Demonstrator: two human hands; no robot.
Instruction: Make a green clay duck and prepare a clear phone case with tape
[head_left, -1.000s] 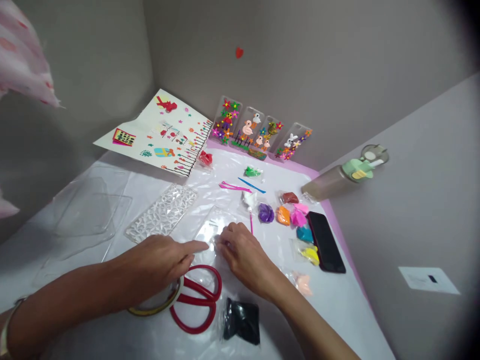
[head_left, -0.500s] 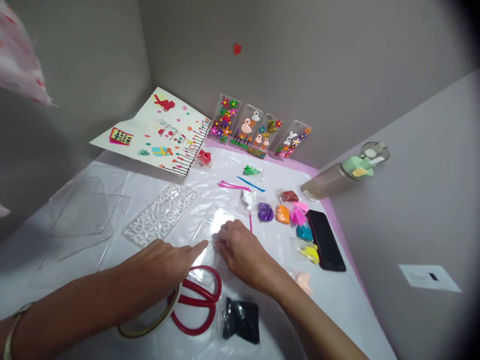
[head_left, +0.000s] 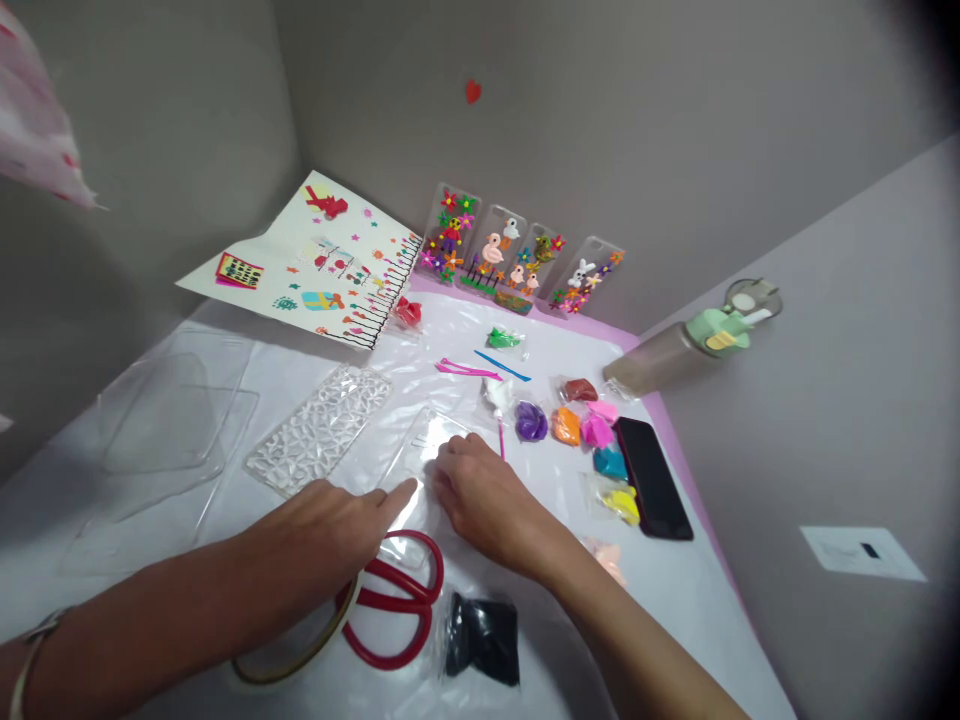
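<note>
On the white table cover lies a clear phone case (head_left: pixel 429 430), long side pointing away from me. My left hand (head_left: pixel 341 520) comes in from the lower left, its index finger stretched out onto the case and the other fingers largely hidden. Over the right side of the case my right hand (head_left: pixel 480 500) has its fingers bent and pressed together; whatever is between the fingertips is hidden. Red-handled scissors (head_left: pixel 431 610) lie just below both hands. Beside them is a packet of black clay (head_left: pixel 484 640). A patterned clear phone case (head_left: pixel 322 430) rests left of the hands.
Clay packets, such as purple (head_left: pixel 531 422) and orange (head_left: pixel 566 427), lie at right near a dark phone (head_left: pixel 654 480) and a bottle (head_left: pixel 660 355). Decorated cases (head_left: pixel 491 250) lean on the wall beside a drawn-on sheet (head_left: pixel 300 265). A tape roll (head_left: pixel 300 655) sits below my left wrist.
Both hands stay at the clear case with almost the same pose. The view has shifted very slightly; nothing else has visibly moved.
</note>
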